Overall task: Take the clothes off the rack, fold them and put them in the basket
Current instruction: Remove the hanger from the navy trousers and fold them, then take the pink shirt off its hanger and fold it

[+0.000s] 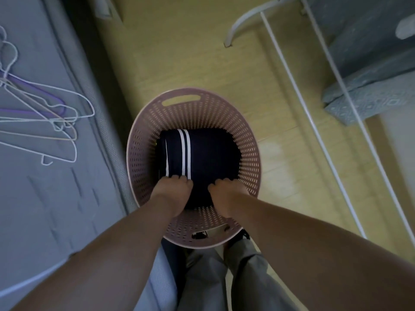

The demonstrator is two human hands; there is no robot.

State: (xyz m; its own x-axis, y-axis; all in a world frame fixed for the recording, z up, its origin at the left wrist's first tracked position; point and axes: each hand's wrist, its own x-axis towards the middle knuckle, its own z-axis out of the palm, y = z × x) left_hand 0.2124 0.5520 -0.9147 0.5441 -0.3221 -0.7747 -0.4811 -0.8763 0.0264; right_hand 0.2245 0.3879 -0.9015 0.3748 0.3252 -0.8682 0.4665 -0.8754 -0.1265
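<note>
Quick count: one round pink plastic laundry basket (pixel 251 135) with perforated walls and two slot handles, one on the far side and one on the near side. Inside it there's one folded navy-blue garment with white stripes (pixel 208 158), lying flat on the bottom. I count two thick stripes and one thinner one off to the left.

Two bare hands are down in the basket. The left hand (pixel 171 194) sits right at the near end of the stripes, and the right hand (pixel 228 194) is just beside it on the plain navy part. On both, the fingers (pixel 180 180) are bent at the knuckles and curled onto the near edge of the cloth, close together. The tips are tucked out of sight, so I can't tell how deep the hold goes.

On the left is a loose pile of thin wire hangers (pixel 45 113), mostly white with at least one purple. They overlap and run off the frame, so no exact count from me. They lie on a grey quilted mattress (pixel 45 209).

On the right, a white metal clothes rack (pixel 312 122) shows two long rods and a curved foot, with the rest cut off. Behind it is a grey-blue patterned cushion (pixel 363 99), kinda blurry.

The basket stands on a yellowish wood-look floor (pixel 179 52). The person's grey trousers (pixel 247 277) and a dark shoe (pixel 241 236) peek out just below the basket.
</note>
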